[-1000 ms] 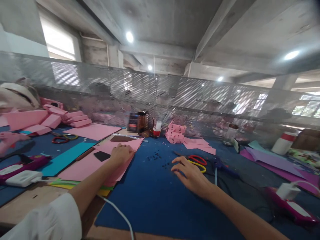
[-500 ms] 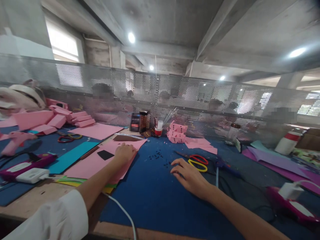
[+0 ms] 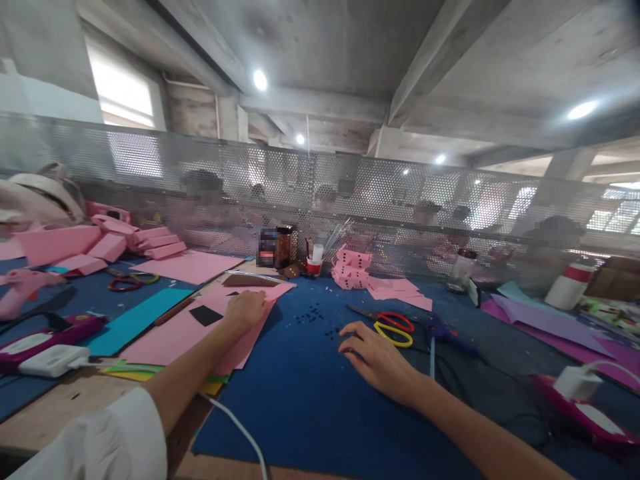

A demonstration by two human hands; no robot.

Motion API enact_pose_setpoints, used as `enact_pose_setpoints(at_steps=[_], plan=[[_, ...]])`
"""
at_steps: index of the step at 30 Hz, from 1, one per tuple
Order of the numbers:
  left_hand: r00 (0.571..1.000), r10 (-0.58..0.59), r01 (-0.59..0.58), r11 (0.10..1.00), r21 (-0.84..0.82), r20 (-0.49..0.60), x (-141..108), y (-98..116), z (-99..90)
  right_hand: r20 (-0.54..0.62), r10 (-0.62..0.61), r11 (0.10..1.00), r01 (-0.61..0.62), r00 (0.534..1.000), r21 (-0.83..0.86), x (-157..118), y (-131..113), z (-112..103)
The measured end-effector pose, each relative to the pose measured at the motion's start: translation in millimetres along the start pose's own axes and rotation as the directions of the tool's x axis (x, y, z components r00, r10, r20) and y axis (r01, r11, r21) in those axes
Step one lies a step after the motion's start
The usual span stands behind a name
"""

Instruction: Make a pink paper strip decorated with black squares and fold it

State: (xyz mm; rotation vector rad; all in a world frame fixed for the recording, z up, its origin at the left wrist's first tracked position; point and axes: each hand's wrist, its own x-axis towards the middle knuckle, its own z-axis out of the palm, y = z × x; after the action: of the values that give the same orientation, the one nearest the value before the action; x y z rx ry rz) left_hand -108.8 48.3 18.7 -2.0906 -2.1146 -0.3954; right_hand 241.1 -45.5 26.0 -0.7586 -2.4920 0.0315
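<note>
My left hand point(image 3: 245, 311) rests palm down on a large pink paper sheet point(image 3: 185, 330), beside a small black square point(image 3: 205, 315) that lies on the sheet. My right hand point(image 3: 376, 356) lies flat on the blue mat point(image 3: 300, 393) with its fingers spread and nothing in it. Its fingertips are close to several tiny black paper dots point(image 3: 313, 315). Red-and-yellow-handled scissors point(image 3: 393, 325) lie just beyond my right hand.
A stack of pink dotted paper blocks point(image 3: 353, 267), dark jars point(image 3: 276, 247) and a red-and-white cup point(image 3: 315, 261) stand by the perforated metal screen point(image 3: 320, 193). Pink boxes point(image 3: 125, 240), teal paper point(image 3: 135, 320) and glue guns point(image 3: 35, 337) fill the left; purple sheets point(image 3: 545, 320) lie right. People sit behind the screen.
My right hand has slid slightly left and nearer on the mat. My left hand stays on the pink sheet. The view has shifted a little.
</note>
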Motion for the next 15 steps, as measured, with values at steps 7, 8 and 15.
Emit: enact_pose_setpoints(at_steps=[7,8,15], plan=[[0.964,-0.141,0.111,0.984,-0.141,-0.226,-2,-4,-30.5,-0.028,0.018,1.0,-0.017,0.999,0.023,0,1,-2],[0.942,-0.176,0.127,0.975,-0.181,-0.285,-4,-5,-37.7,-0.034,0.024,0.999,-0.023,0.999,0.033,1,1,-2],[0.751,-0.424,-0.004,0.763,-0.647,-0.505,-8,-6,-81.3,-0.179,0.119,0.979,-0.085,0.977,0.185,8,7,-1]])
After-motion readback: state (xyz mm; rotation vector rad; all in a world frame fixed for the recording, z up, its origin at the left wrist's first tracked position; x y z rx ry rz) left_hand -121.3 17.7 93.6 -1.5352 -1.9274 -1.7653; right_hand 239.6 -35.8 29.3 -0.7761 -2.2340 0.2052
